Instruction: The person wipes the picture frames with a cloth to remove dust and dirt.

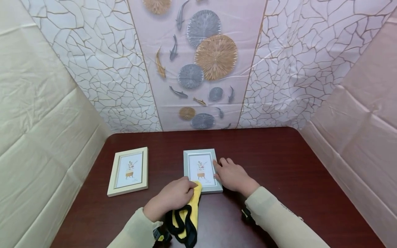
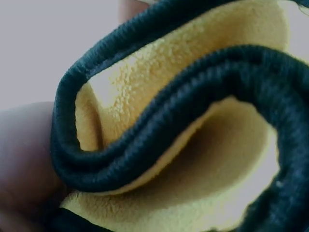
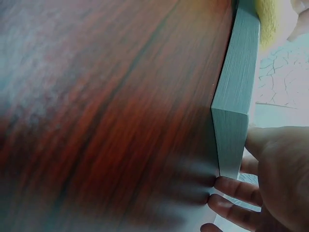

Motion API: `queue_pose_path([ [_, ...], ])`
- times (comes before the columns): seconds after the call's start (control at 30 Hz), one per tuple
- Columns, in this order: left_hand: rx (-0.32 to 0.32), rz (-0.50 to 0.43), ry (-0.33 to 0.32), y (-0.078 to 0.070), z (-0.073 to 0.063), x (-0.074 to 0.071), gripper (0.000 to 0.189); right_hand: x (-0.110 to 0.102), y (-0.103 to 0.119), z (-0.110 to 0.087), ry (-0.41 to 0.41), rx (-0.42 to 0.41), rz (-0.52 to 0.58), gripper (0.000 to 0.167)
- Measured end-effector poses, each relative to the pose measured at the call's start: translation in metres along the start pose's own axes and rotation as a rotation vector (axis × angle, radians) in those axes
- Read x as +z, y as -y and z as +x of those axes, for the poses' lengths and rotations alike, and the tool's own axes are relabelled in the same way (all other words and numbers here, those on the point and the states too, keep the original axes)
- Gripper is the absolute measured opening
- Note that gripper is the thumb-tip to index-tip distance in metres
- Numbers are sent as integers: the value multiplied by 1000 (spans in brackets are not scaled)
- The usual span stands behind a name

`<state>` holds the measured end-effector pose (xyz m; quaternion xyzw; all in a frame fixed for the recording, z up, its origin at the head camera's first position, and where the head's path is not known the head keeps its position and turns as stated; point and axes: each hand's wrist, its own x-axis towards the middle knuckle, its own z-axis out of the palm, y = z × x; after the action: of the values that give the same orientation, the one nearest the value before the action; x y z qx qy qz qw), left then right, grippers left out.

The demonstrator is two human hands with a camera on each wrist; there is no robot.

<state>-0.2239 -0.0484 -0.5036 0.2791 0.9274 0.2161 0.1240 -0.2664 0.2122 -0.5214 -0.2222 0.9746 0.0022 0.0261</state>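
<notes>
In the head view a yellow cloth with black edging (image 1: 194, 206) hangs folded from my left hand (image 1: 173, 194), which grips it. The cloth's upper end rests on the lower left part of a pale blue picture frame (image 1: 186, 165) lying on the table. My right hand (image 1: 234, 174) touches the right edge of that frame with thumb and fingers. In the right wrist view the fingers (image 3: 236, 191) lie beside the frame's side wall (image 3: 231, 140). The folded cloth (image 2: 130, 101) fills most of the left wrist view, hiding most of the left hand.
A cream picture frame (image 1: 112, 175) with a similar plant print lies on the left of the dark brown table (image 1: 279, 165). Behind the table hangs a patterned cloth backdrop (image 1: 198, 96), with pale fabric sides (image 1: 56, 137) to the left and right.
</notes>
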Motion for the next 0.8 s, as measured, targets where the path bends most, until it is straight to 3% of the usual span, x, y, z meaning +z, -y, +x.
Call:
queue_pose_path([
  [0.4, 7, 21, 24, -10, 8, 8, 36, 1, 0, -2, -5, 9, -5, 60],
  [0.8, 64, -106, 70, 0, -2, 3, 36, 4, -2, -2, -8, 10, -13, 60],
])
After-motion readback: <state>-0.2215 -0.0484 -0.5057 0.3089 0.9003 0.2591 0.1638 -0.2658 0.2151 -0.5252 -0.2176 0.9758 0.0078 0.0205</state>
